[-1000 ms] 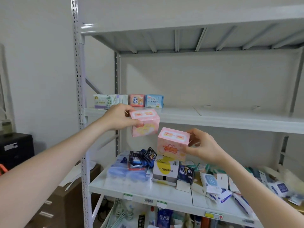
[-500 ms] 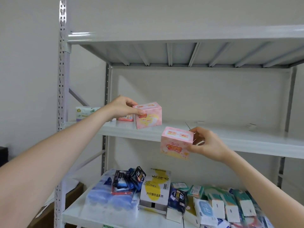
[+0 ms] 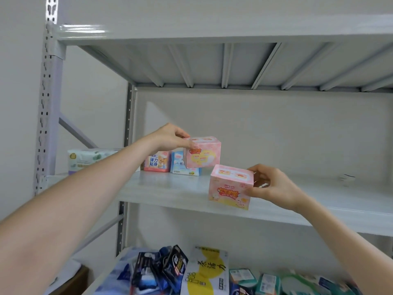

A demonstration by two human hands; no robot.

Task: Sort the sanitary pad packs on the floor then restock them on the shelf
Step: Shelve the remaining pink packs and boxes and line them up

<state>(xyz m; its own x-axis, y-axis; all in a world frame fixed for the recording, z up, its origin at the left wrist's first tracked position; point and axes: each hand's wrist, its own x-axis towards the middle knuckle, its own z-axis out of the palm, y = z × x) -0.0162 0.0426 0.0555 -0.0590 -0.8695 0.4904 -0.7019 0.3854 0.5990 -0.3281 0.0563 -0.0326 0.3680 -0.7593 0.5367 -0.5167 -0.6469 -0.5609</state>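
On your grey metal shelf board (image 3: pixel 161 188), back left, left to right: white-green soft pack (image 3: pixel 85 158), pink soft pack (image 3: pixel 157 161), blue-white soft pack (image 3: pixel 179 168). Pink cardboard box (image 3: pixel 203 155) in your left hand (image 3: pixel 170 138) just in front of last one. Second pink cardboard box (image 3: pixel 230 188) in your right hand (image 3: pixel 272 186) nearer you, further right, by front edge. Heap of mixed packs (image 3: pixel 191 271) on lower shelf below.

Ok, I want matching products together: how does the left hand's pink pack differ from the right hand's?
The left pink pack, in the left hand, is higher and further back, by the blue pack; the right pink pack, in the right hand, is lower, at the shelf front. The left shows a yellow panel, the right red lettering. Both are pink boxes.
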